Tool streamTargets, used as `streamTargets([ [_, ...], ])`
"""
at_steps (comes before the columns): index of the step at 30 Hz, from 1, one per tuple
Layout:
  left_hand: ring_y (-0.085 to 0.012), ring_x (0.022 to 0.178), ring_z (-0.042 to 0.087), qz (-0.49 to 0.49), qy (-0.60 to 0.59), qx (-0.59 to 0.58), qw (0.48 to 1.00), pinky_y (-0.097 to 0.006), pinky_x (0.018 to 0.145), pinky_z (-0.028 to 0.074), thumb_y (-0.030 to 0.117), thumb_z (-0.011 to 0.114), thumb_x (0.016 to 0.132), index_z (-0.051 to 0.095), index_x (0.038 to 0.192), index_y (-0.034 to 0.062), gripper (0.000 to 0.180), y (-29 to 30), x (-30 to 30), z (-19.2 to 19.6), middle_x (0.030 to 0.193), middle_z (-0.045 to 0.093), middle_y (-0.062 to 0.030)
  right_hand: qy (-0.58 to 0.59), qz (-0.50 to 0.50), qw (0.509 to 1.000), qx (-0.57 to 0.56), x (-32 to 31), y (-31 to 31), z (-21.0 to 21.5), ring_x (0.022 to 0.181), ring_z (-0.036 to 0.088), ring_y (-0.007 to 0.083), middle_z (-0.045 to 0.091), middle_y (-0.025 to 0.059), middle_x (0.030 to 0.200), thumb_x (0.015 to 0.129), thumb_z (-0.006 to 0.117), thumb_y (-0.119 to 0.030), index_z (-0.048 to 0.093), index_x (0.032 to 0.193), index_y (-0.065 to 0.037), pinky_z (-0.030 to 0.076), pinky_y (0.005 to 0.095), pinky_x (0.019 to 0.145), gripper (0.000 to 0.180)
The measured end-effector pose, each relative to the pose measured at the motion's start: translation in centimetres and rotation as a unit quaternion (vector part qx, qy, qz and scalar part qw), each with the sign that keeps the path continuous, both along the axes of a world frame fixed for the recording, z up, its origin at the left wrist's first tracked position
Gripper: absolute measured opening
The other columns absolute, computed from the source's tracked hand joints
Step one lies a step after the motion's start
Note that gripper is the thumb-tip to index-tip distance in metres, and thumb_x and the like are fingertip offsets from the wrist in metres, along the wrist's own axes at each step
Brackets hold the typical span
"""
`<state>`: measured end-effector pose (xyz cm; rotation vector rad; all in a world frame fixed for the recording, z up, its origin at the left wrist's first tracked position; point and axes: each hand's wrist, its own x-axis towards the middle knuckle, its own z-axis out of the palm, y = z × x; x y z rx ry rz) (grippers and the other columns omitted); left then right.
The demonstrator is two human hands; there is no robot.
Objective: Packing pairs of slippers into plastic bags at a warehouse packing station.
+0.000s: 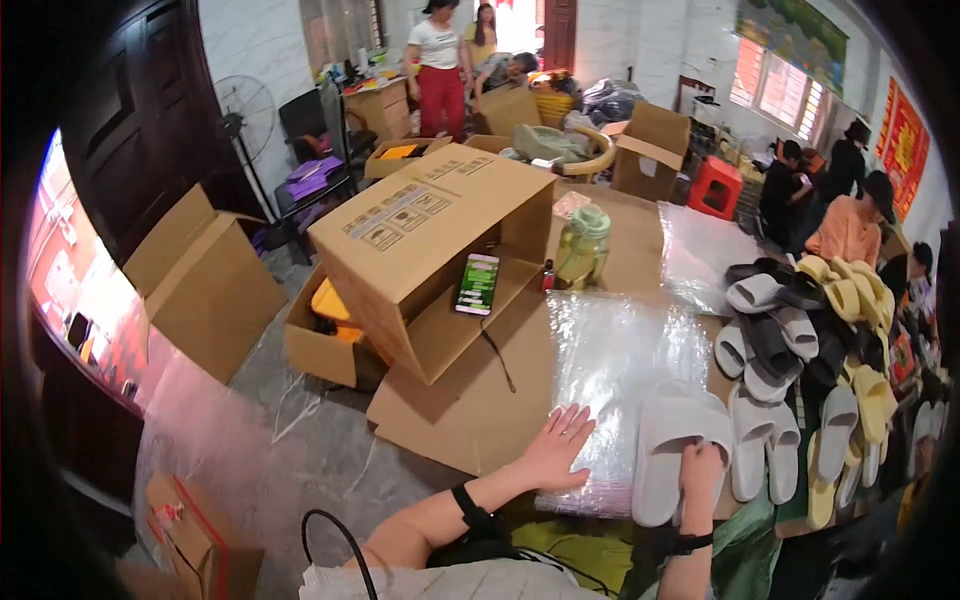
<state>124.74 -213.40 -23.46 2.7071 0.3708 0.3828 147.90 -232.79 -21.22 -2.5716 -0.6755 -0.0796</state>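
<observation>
My left hand (560,445) lies flat with its fingers spread, at the left edge of a stack of clear plastic bags (620,345) on a cardboard-covered table. It holds nothing. My right hand (704,468) is closed at the strap of a pale grey slide sandal, one of a pair of slides (660,470) lying side by side over the right edge of the bags. Its fingertips are hidden inside the shoe opening. Immediately right of this pair rests another pale grey pair (752,440).
Slides in black, grey and yellow (775,345) are heaped at the right. A cardboard box (430,220) on its side holds a lit phone (477,284). Beside it stand a green-tinted jug (583,248) and a small bottle (548,275). Other people work farther back.
</observation>
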Motion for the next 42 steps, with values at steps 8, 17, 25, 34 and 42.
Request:
streamTargets([
  [8, -0.041, 0.144, 0.013, -0.018, -0.016, -0.017, 1.0, -0.054, 0.117, 0.011, 0.038, 0.065, 0.08, 0.034, 0.144, 0.0049, 0.078, 0.4, -1.3, 0.4, 0.155, 0.02, -0.023, 0.077, 0.007, 0.988, 0.131, -2.9, -2.7, 2.6, 0.075, 0.059, 0.0428, 0.058, 0.0292, 0.074, 0.087, 0.061, -0.025, 0.057, 0.078, 0.012, 0.043, 0.046, 0.067, 0.038],
  [17, -0.0366, 0.133, 0.039, -0.155, -0.033, 0.01, 0.987, -0.046, 0.108, 0.034, 0.039, 0.071, 0.078, 0.056, 0.13, 0.0129, 0.061, -0.5, -0.9, 2.8, 0.144, 0.044, -0.0122, 0.04, 0.02, 0.973, 0.227, -5.4, -6.1, 4.1, 0.083, 0.059, 0.0406, 0.064, 0.0236, 0.087, 0.08, 0.061, -0.01, 0.065, 0.093, 0.004, 0.046, 0.0428, 0.074, 0.02],
  [25, -0.036, 0.131, 0.042, -0.125, -0.001, -0.145, 0.982, -0.046, 0.107, 0.036, 0.034, 0.073, 0.079, 0.064, 0.122, 0.0112, 0.049, -0.5, 1.5, 1.1, 0.138, 0.053, -0.0106, -0.009, 0.029, 0.947, 0.321, -5.8, -10.1, 3.9, 0.088, 0.066, 0.0322, 0.068, 0.0179, 0.098, 0.08, 0.062, -0.008, 0.067, 0.098, 0.004, 0.048, 0.0378, 0.081, 0.022],
  [34, -0.0351, 0.127, 0.045, -0.101, -0.034, -0.264, 0.959, -0.042, 0.106, 0.038, 0.033, 0.075, 0.077, 0.062, 0.123, 0.0108, 0.053, 0.1, 1.8, 0.9, 0.132, 0.056, -0.0126, -0.035, 0.022, 0.91, 0.412, -7.0, -12.6, 4.8, 0.095, 0.065, 0.0251, 0.069, 0.0148, 0.102, 0.081, 0.063, -0.013, 0.066, 0.102, 0.005, 0.047, 0.0338, 0.085, 0.028],
  [42, -0.0306, 0.112, 0.055, -0.084, -0.026, -0.139, 0.986, -0.039, 0.096, 0.044, 0.029, 0.078, 0.075, 0.064, 0.118, 0.0107, 0.049, -0.7, 2.4, 3.8, 0.121, 0.062, -0.0082, 0.001, 0.087, 0.945, 0.315, -7.4, -12.5, 5.3, 0.099, 0.065, 0.0341, 0.069, 0.0172, 0.106, 0.077, 0.066, -0.012, 0.067, 0.105, 0.001, 0.047, 0.0373, 0.089, 0.031],
])
